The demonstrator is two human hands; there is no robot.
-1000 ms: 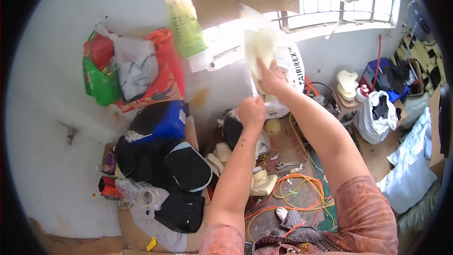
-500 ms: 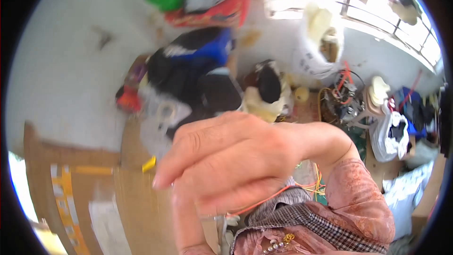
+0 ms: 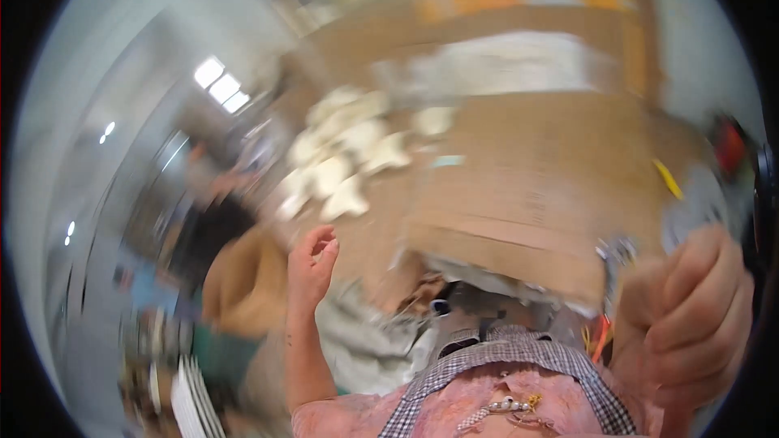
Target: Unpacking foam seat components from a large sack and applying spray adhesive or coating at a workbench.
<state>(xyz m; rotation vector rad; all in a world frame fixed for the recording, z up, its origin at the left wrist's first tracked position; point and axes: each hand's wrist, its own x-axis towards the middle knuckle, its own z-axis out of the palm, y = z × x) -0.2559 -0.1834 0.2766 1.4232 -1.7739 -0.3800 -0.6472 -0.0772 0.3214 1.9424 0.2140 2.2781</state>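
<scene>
From my end, the left hand (image 3: 313,264) hangs at centre left, its fingers half curled with a gap to the thumb and nothing visible between them. The right hand (image 3: 690,316) looms blurred at lower right, its fingers folded inward; I cannot see whether anything is inside.

The pale pieces (image 3: 349,154) lie heaped left of centre, just above and apart from my left hand, with one rounded pale piece (image 3: 432,120) lying to the right of the heap. I'd judge handling of these is between steps, since I see none being lifted or worked; how many are finished and how many remain, I cannot tell.

They look smooth, matte and cream-coloured, with rounded lobes and flared ends, perhaps foam or something similarly light. Beside them spreads flat brown cardboard (image 3: 535,158), creased along its lower edge, with a thin whitish sheet (image 3: 527,61) across its upper part. A narrow yellow object (image 3: 668,178) lies at the right. At lower left, a tan form (image 3: 243,280) looks softly rounded, perhaps padded; motion blur hides its finer texture.
</scene>
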